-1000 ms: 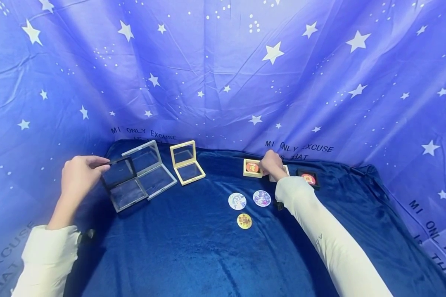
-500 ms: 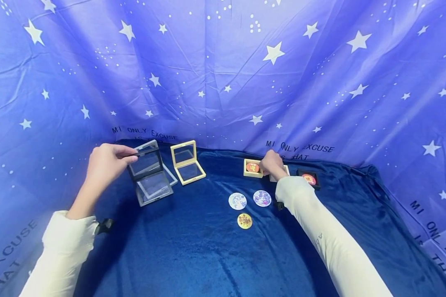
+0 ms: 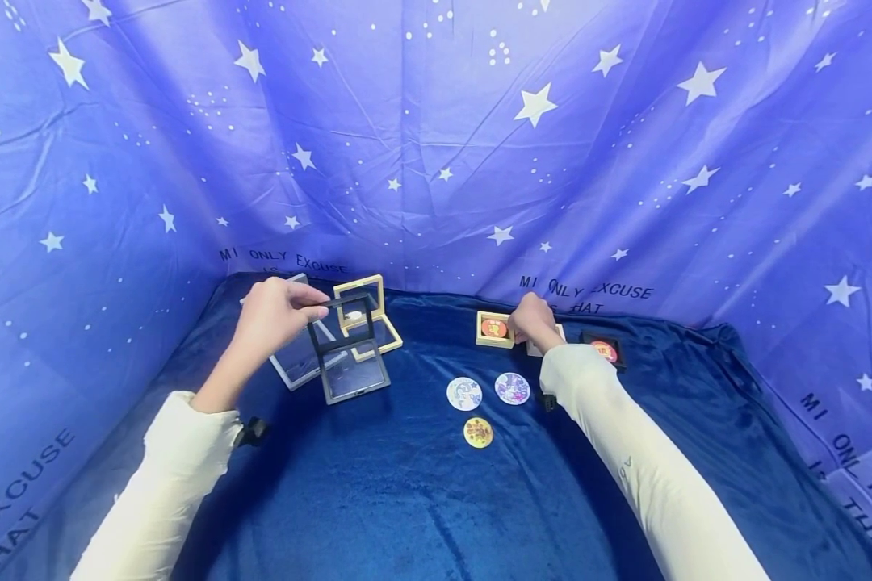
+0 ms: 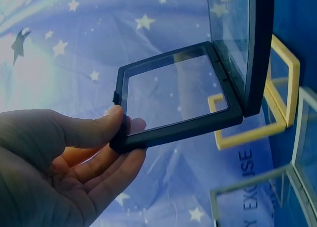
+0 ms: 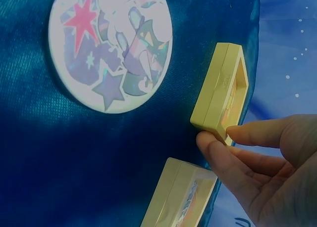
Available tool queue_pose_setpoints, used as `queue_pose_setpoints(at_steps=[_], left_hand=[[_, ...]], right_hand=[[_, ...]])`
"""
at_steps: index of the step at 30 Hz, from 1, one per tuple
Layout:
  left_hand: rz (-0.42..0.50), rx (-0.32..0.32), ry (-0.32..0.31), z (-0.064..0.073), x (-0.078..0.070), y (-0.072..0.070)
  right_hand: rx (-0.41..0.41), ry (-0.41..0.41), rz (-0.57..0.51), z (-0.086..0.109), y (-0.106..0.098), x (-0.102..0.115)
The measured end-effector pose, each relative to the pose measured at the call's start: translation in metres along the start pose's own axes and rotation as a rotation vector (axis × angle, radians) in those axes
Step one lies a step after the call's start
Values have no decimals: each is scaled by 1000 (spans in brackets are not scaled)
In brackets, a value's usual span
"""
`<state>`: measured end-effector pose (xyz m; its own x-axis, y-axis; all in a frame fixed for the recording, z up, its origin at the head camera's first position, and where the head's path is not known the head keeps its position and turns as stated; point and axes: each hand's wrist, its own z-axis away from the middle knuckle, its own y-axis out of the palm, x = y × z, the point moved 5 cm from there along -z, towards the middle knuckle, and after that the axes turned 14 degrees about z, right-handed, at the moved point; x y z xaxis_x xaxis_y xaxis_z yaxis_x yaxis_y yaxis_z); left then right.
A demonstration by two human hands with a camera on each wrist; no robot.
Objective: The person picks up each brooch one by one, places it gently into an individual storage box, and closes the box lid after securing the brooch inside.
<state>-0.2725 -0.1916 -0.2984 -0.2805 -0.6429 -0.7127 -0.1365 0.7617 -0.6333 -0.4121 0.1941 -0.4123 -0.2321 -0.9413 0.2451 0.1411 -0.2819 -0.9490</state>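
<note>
My left hand (image 3: 272, 315) pinches the top edge of a black hinged display frame (image 4: 183, 133) between thumb and fingers. Clear film fills both panels of this frame, which stands unfolded like an L. In the head view it overlaps a yellow hinged frame (image 3: 378, 352) and a silver-grey one (image 3: 291, 379) behind it. On the right side, my right hand (image 3: 534, 321) pinches the corner of a small yellow case (image 5: 218, 88) with a red round picture inside. A second pale case (image 5: 171, 197) lies beside it, partly covered by the hand in the head view.
Two pale purple-and-blue round badges (image 3: 512, 388) and a yellow flowered badge (image 3: 478, 432) lie on the dark blue cloth (image 3: 407, 492). A black case (image 3: 614, 347) with a red disc stands at the right. A starry curtain (image 3: 421, 121) hangs behind.
My left hand has carried the black display frame rightward, from the far left past the silver-grey frame to in front of the yellow one. My right hand has stayed at the yellow case.
</note>
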Motion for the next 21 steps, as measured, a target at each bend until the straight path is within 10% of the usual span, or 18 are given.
queue_pose_setpoints(at_steps=[21], left_hand=[[87,115,30,-12,-17,69]], right_hand=[[-23,-76,-16,10,-17,0]])
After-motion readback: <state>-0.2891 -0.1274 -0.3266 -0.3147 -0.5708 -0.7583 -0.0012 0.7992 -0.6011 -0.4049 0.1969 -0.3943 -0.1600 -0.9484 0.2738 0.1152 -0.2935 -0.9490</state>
